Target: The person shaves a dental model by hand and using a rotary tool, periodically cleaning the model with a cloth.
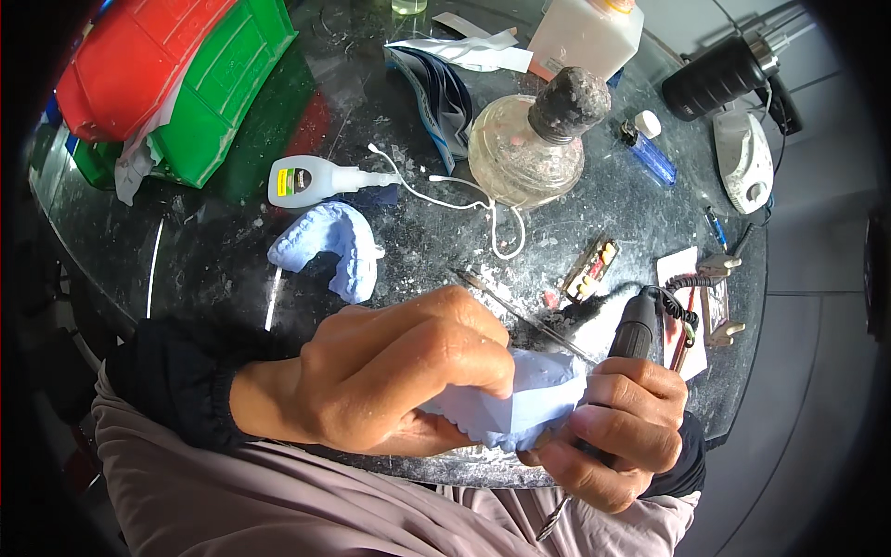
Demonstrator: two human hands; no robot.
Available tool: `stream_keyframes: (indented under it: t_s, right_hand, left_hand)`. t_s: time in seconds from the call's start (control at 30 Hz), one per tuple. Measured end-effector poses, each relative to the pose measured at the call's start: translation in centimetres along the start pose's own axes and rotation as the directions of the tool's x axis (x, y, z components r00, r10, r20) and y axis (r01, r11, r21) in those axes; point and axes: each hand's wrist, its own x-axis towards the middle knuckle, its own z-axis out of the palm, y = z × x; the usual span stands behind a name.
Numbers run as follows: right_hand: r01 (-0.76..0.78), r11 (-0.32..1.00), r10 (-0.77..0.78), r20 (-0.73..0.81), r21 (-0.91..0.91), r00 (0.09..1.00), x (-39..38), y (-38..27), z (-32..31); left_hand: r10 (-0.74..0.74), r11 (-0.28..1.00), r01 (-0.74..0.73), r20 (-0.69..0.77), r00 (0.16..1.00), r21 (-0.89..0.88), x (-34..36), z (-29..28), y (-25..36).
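My left hand curls closed over a pale blue dental cast near the table's front edge. My right hand wraps round a black corded handpiece, its fingers against the cast's right end; a thin bit points down below that hand. A second pale blue, horseshoe-shaped cast lies beyond my left hand. A thin metal instrument lies behind the held cast, near a small tray of tooth-coloured pieces.
Red and green bins stand back left on the dark round table. A white squeeze bottle, white cord, glass burner, plastic jug, blue lighter, black cylinder and white device surround the work.
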Motion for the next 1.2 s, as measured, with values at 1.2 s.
stream_keyframes:
  t_s: [1.2]
  right_hand:
    - [-0.159,0.986,0.158,-0.023,-0.044,0.987,-0.3,-0.7,-0.2]
  left_hand:
    - [-0.1,0.988,0.126,0.255,0.962,-0.089,0.0,-1.3,-0.1]
